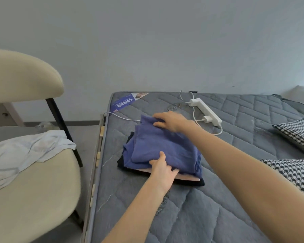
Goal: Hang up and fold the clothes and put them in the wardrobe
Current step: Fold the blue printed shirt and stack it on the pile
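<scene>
Your left hand (162, 170) reaches in from the near side w/ the forearm angled up and to the right. Its thumb lies on top of the folded blue garment (161, 144) and its fingers are tucked at the near edge, pinching the fabric. Your right hand (171, 121) comes across from the right w/ the arm stretched far out, fingers curled round a fold at the garment's far edge; both hands are closed on the cloth. The blue garment tops a small stack, over a pink piece (188, 178) & a black one (198, 183), on the grey quilted mattress (218, 216) near its left edge. At the mattress's far-left corner is a blue label (124, 102) w/ white characters, prob. Chinese but too blurred to read. A white power strip (206, 110) lies just right of your right hand.
</scene>
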Motion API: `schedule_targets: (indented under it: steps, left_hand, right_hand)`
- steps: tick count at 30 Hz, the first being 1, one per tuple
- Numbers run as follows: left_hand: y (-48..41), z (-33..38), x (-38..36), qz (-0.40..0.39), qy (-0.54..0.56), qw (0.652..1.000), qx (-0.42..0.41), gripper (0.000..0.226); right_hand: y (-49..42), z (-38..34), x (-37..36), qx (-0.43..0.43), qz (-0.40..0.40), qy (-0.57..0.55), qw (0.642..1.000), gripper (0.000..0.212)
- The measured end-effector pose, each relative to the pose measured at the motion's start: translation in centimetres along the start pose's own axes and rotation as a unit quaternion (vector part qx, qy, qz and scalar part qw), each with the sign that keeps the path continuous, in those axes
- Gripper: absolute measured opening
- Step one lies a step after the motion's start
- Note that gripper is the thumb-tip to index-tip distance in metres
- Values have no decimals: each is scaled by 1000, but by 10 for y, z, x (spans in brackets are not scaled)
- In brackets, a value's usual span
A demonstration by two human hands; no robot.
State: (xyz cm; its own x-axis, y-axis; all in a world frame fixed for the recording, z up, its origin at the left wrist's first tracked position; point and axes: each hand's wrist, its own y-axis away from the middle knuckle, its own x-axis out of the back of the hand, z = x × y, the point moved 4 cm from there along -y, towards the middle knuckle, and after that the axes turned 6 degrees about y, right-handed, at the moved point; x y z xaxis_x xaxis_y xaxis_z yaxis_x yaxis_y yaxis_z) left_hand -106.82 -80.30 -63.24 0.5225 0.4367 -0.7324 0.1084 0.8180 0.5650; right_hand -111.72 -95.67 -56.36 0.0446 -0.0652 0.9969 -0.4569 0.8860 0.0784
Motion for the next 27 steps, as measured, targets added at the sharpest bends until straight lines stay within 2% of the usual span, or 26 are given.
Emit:
schedule_targets:
  steps: [2, 4, 6, 8, 10, 12, 13, 15, 16, 17, 18, 19, 21, 22, 23, 25, 27]
  left_hand:
    - [-8, -2, 18, 7, 8, 999, 37, 43]
    - [-9, 1, 28, -2, -41, 998, 46, 38]
    - [-7, 11, 37, -20, -121, 992, 33, 20]
    - [-7, 24, 48, 6, -252, 968, 16, 13]
    - [-3, 42, 54, 58, -368, 928, -18, 18]
    - [3, 61, 49, 84, -494, 857, -119, 22]
    - [3, 70, 42, 86, -551, 806, -197, 26]
    - [6, 81, 21, 68, -617, 684, -382, 30]
    - [4, 83, 9, 52, -644, 615, -452, 26]
    - [-2, 83, -2, 31, -681, 547, -486, 18]
    - [-14, 79, -11, 9, -732, 483, -480, 17]
    - [-32, 74, -16, -10, -787, 430, -442, 29]
    - [-63, 67, -17, -16, -864, 357, -355, 49]
    - [-76, 65, -14, -5, -880, 340, -332, 53]
    - [-85, 64, -8, 9, -884, 339, -322, 55]
    - [-97, 61, 8, 28, -870, 370, -325, 57]
    - [-106, 57, 25, 37, -851, 386, -354, 58]
  right_hand:
    - [0, 1, -27, -23, -42, 6, 999, 47]
    - [6, 1, -44, -47, 9, -13, 999, 52]
    - [17, 1, -53, -75, 77, -56, 993, 51]
    - [30, 2, -63, -111, 108, -104, 982, 49]
    - [42, 4, -72, -152, 102, -146, 972, 47]
    - [52, 5, -81, -188, 83, -159, 966, 48]
    - [55, 5, -84, -202, 76, -158, 963, 49]
    - [61, 6, -90, -222, 71, -149, 961, 50]
    - [63, 5, -93, -231, 70, -142, 960, 50]
    - [66, 5, -97, -237, 68, -135, 960, 50]
    - [67, 5, -100, -243, 67, -131, 959, 50]
    - [68, 5, -103, -249, 65, -133, 957, 50]
    - [70, 5, -111, -256, 66, -143, 954, 50]
    - [70, 5, -115, -257, 71, -146, 953, 49]
    - [70, 5, -120, -260, 77, -150, 951, 49]
    - [70, 6, -130, -270, 94, -157, 945, 49]
    - [68, 6, -140, -276, 114, -153, 942, 49]
